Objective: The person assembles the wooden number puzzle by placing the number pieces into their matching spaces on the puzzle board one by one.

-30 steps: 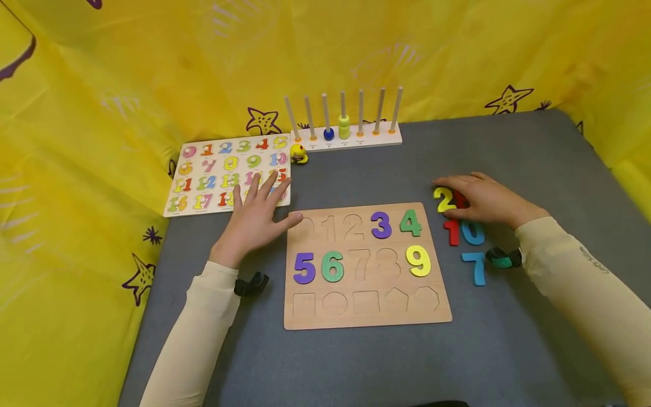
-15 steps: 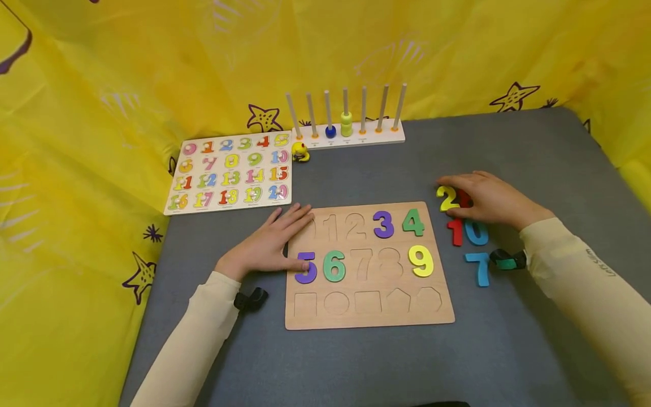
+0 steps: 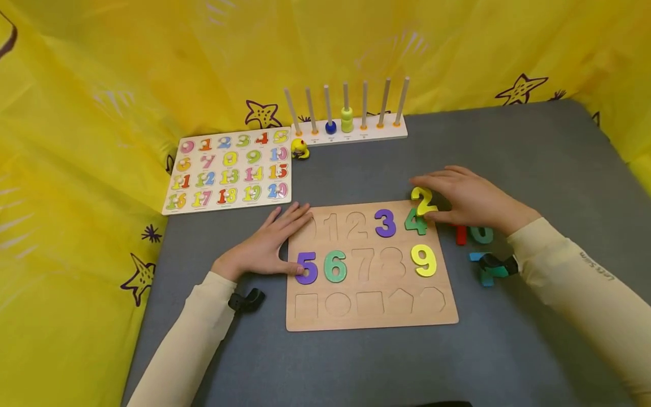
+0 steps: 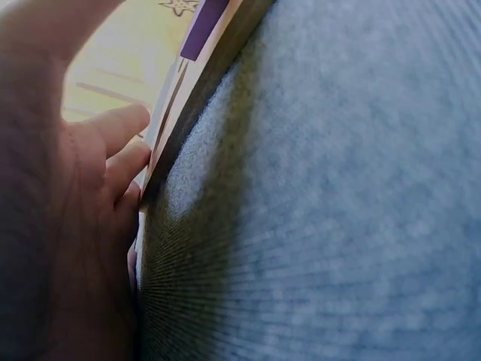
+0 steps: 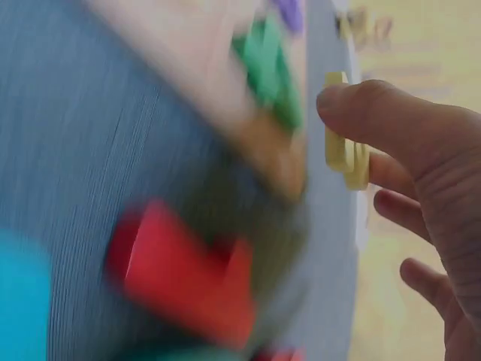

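Observation:
A wooden number board (image 3: 325,314) lies on the grey table, with the purple 3 (image 3: 385,223), green 4 (image 3: 416,221), purple 5 (image 3: 307,268), green 6 (image 3: 335,266) and yellow 9 (image 3: 424,260) in their recesses. My left hand (image 3: 264,246) rests on the board's left side, fingers straight and thumb over the 5. Between thumb and fingers my right hand (image 3: 468,198) pinches a yellow number 2 (image 3: 426,204), held above the board's top right corner. In the right wrist view that yellow 2 (image 5: 338,143) is clear of the surface.
Right of the board lie a red 1 (image 3: 460,234), a blue 0 (image 3: 480,234) and a blue 7 (image 3: 487,279), partly covered by the right wrist strap. Behind are a peg number board (image 3: 173,210), a rod stacker (image 3: 391,131) and a small yellow toy (image 3: 300,148).
My left hand has come down from the peg board onto the wooden board's left side. My right hand has lifted the yellow 2 and carried it left over the board's corner.

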Demonstrator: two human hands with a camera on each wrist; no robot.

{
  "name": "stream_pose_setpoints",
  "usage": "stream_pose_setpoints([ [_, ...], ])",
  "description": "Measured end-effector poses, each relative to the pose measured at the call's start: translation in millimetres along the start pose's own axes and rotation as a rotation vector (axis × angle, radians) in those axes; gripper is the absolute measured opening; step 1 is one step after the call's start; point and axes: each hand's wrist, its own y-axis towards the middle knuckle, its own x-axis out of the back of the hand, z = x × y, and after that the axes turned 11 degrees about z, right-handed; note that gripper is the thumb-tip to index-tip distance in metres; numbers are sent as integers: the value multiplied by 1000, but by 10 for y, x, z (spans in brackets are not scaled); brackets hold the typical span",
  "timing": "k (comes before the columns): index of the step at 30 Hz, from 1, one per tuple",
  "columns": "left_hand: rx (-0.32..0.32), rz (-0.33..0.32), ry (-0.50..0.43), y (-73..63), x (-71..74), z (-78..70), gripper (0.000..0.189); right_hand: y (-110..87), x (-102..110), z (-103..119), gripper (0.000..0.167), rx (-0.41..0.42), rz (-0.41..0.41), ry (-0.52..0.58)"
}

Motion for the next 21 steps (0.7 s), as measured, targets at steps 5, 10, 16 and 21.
stream_pose_setpoints([
  [5, 5, -14, -55, -10, 10, 21, 94, 202, -3, 332, 75, 130, -65, -33],
  [10, 5, -11, -46, -21, 15, 36, 84, 427, -89, 633, 75, 123, -29, -2],
  [16, -8, -23, -42, -28, 9, 25, 77, 646, -225, 844, 77, 37, 46, 17],
  [21, -13, -29, -45, -28, 3, 21, 71, 754, -322, 907, 78, -11, 84, -4],
])
